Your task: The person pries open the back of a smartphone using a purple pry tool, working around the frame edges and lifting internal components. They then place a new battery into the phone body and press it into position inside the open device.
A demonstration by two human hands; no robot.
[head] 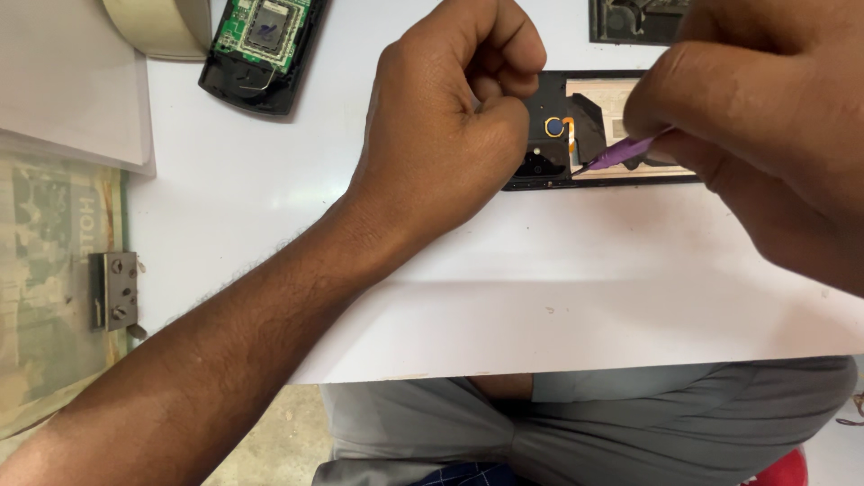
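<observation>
Two hands of mine are at work on a white tabletop [270, 189]. Far left lies a stack of white paper [72, 81], and below it a small metal hinge plate with screws [115, 290] sits on a greenish printed sheet [45, 270]. At the top edge, right of a pale curved object [157, 25], rests a black device with its green circuit board exposed [263, 45], well apart from my hands.

Moving right, my left hand [441, 135] is curled into a loose fist, fingers folded in, its knuckles pressed against the left end of the opened phone [558, 135]; I cannot tell whether the fingertips pinch anything. The phone lies flat near the table's far side, its black frame open, with a small gold ring and an orange flex showing beside a black flap.

My right hand [765, 135] is closed around a purple pry tool [621, 151], pinched between thumb and fingers, its tip touching the phone's inside by the black flap. Another dark part [630, 22] lies at the top edge, above the phone.
</observation>
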